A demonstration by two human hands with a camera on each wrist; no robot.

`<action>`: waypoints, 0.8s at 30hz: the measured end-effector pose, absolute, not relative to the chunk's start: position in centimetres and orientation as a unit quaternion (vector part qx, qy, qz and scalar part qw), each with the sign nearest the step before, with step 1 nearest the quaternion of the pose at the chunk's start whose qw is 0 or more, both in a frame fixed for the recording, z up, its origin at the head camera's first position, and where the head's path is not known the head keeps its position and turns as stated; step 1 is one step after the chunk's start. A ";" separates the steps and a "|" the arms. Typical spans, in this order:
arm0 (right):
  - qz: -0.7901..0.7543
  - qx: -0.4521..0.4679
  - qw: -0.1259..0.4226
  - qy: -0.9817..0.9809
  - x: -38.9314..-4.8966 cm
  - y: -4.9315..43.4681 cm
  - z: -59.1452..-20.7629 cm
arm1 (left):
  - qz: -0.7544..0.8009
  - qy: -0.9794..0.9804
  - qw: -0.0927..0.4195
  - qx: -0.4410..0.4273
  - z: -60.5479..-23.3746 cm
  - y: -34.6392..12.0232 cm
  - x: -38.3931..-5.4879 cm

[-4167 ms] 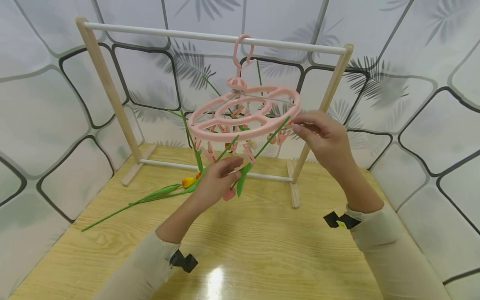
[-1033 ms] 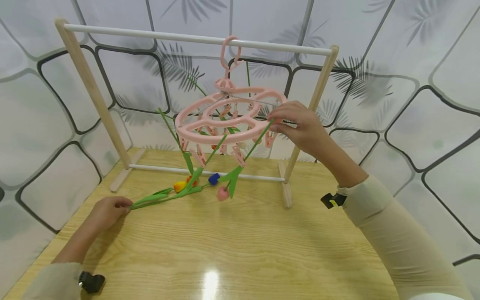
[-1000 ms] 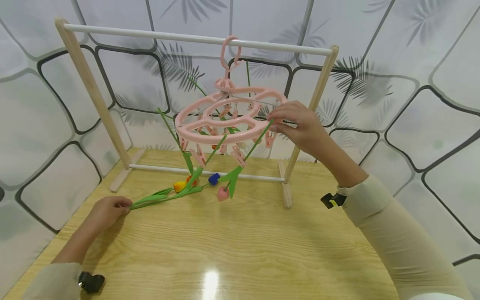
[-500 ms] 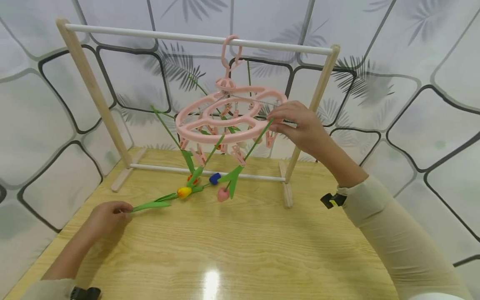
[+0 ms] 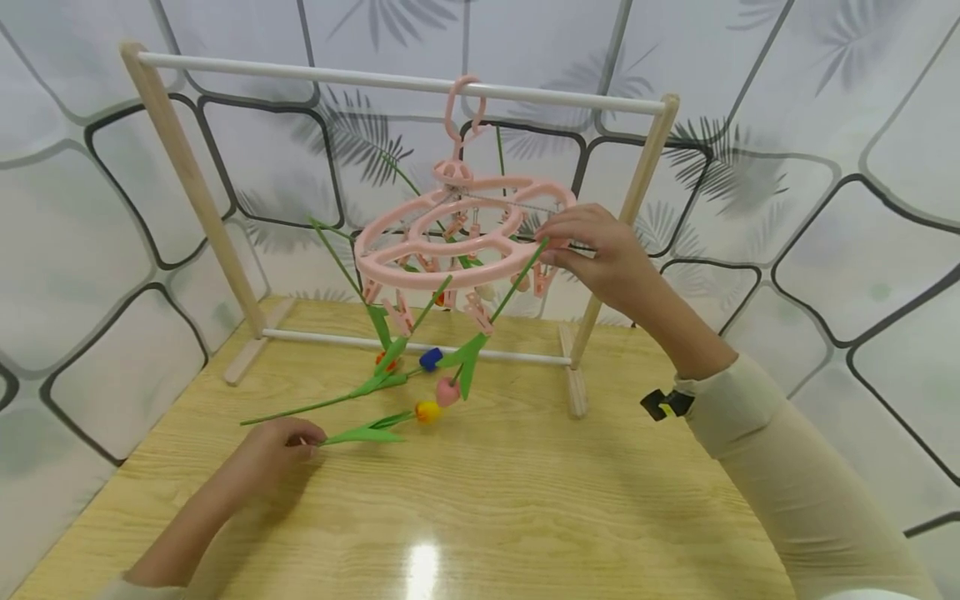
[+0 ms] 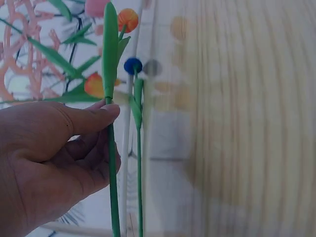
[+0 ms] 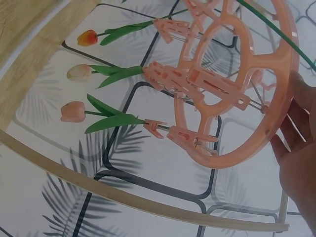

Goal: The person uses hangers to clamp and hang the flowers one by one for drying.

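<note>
In the head view my left hand (image 5: 273, 450) pinches the stem of a yellow tulip (image 5: 428, 412) low over the table. The left wrist view shows the thumb and fingers around its green stem (image 6: 113, 148). My right hand (image 5: 600, 246) holds the right rim of a pink clip hanger (image 5: 487, 268). Fingers behind that rim are partly hidden in the right wrist view. Clipped heads-down at the hanger's front are a pink tulip (image 5: 447, 392) and an orange tulip (image 5: 386, 361). A blue tulip (image 5: 431, 359) lies on the table.
The hanger hooks over the white bar (image 5: 300, 73) of a wooden rack (image 5: 183, 179). A lower white bar (image 5: 510, 357) runs near the table (image 5: 480, 500). At the back, cream (image 7: 79, 72), pink (image 7: 73, 112) and orange (image 7: 88, 38) tulips hang from clips.
My left hand went from the pink tulip to the stems on the table, then drew the yellow tulip rightward and nearer, away from the blue one. My right hand stays at the rim.
</note>
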State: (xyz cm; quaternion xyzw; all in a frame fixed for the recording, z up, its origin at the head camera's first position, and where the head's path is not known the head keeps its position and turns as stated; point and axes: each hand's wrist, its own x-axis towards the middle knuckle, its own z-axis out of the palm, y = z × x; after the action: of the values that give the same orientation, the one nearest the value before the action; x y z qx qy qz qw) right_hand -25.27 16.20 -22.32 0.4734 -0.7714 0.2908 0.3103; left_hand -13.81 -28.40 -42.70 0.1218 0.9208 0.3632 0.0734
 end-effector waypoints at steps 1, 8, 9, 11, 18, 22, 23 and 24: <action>0.292 0.473 0.312 -0.771 -25.2 16.2 -22.3 | 0.369 0.917 0.081 0.125 -42.6 -27.9 -13.7; 0.287 0.464 0.319 -0.775 -25.0 16.6 -22.3 | 0.392 0.896 0.121 0.170 -42.4 -24.7 -13.3; 0.285 0.463 0.322 -0.775 -24.9 16.7 -22.2 | 0.392 0.894 0.124 0.176 -42.4 -24.3 -13.3; 0.282 0.461 0.332 -0.773 -24.8 17.0 -22.1 | 0.394 0.891 0.131 0.186 -42.4 -23.4 -13.2; 0.293 0.434 0.349 -0.777 -24.1 18.1 -21.8 | 0.397 0.883 0.141 0.207 -42.0 -20.7 -13.4; 0.311 0.379 0.337 -0.803 -23.1 19.2 -22.2 | 0.399 0.878 0.134 0.228 -42.0 -19.5 -13.6; 0.317 0.363 0.334 -0.810 -22.8 19.5 -22.5 | 0.400 0.877 0.132 0.232 -42.0 -19.1 -13.6; 0.324 0.346 0.329 -0.817 -22.5 19.7 -22.8 | 0.401 0.875 0.132 0.236 -41.9 -18.8 -13.7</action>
State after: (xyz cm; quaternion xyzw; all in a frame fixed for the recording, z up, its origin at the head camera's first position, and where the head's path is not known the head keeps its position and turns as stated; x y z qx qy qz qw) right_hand -22.52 19.70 -22.75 0.3461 -0.8165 0.3243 0.3292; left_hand -13.66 -18.76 -41.90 0.2360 0.8752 0.4013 0.1316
